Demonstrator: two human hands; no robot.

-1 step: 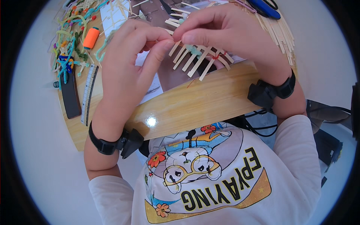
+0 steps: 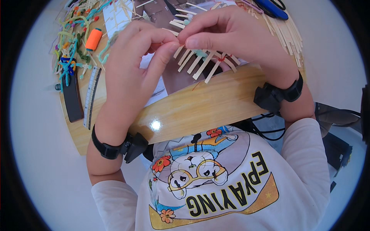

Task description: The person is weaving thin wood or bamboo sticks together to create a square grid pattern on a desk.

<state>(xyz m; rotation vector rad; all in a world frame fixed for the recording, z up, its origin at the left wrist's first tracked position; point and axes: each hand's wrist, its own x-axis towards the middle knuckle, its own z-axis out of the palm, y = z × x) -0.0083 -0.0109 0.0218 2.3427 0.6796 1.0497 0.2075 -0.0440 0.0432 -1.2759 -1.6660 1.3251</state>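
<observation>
Above a flat piece of thin bamboo sticks (image 2: 200,66), lashed crosswise into a ribbed shape, my two hands meet fingertip to fingertip. My left hand (image 2: 133,63) is closed in a thumb-and-finger pinch. Close beside it, my right hand (image 2: 227,36) pinches too. A short bit of red thread (image 2: 182,46) shows between the fingertips; its ends are hidden by the fingers. Red thread knots (image 2: 221,58) bind sticks on the piece's right, and pale green fuzzy yarn (image 2: 199,52) wraps its middle. The far part of the piece is covered by my right hand.
An orange thread spool (image 2: 93,39) and a heap of coloured pipe cleaners (image 2: 73,42) lie at left, with a dark bar (image 2: 72,98) and a ruler (image 2: 91,96). Loose bamboo sticks (image 2: 287,36) and a blue-handled tool (image 2: 273,8) are at far right.
My fingertips have shifted very slightly, and the red thread between them shows a little differently. The stick piece looks unmoved.
</observation>
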